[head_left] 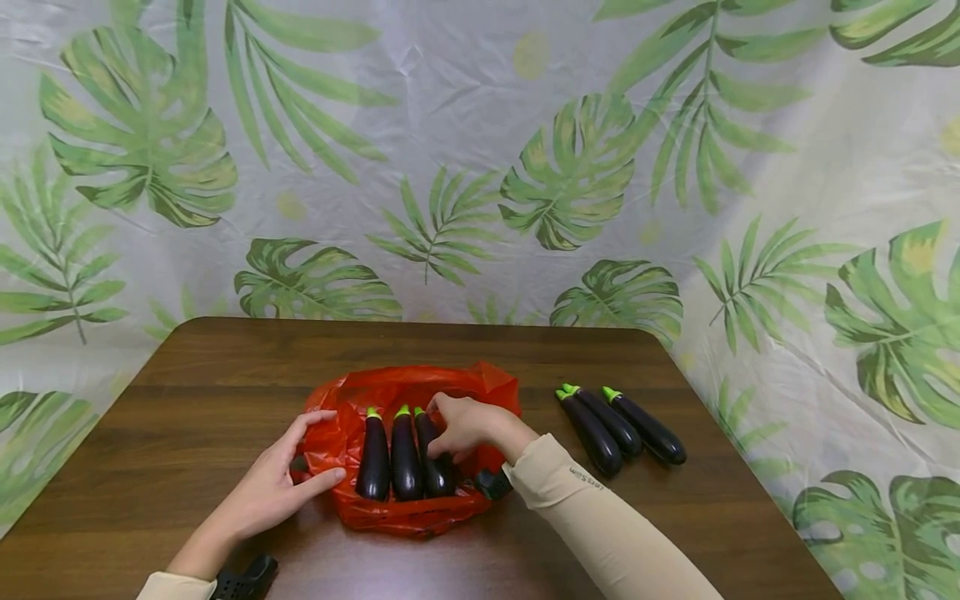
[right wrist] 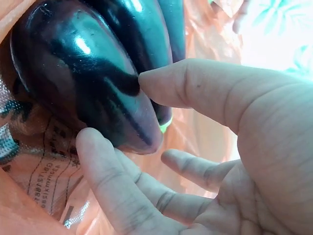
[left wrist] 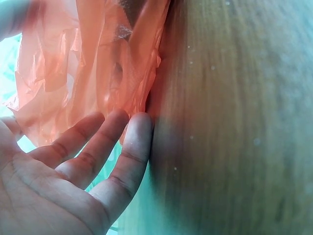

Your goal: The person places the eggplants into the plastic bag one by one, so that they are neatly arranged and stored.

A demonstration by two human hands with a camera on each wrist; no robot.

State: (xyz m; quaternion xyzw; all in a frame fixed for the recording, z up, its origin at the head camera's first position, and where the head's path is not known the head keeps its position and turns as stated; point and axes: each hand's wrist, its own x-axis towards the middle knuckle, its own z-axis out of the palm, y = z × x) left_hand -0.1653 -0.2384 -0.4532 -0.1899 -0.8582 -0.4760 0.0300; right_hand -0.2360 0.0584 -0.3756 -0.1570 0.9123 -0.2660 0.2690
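Note:
A red plastic bag (head_left: 420, 521) lies spread on the table with its mouth facing up. Inside it, three dark eggplants lie side by side: a left one (head_left: 374, 462), a middle one (head_left: 406, 462) and a right one (head_left: 435, 458). My right hand (head_left: 468, 429) reaches into the bag and holds the right eggplant (right wrist: 93, 73) between thumb and fingers. Its green stem end is partly out of sight in the right wrist view. At the bag's left side, my left hand (head_left: 277, 479) is spread, its fingertips touching the thin plastic (left wrist: 98, 58).
To the right of the bag, three more eggplants lie on the brown wooden table (head_left: 187, 408): two together (head_left: 592, 429) and one beside them (head_left: 648, 429). A leaf-patterned curtain (head_left: 465, 167) hangs behind the table and along its right side.

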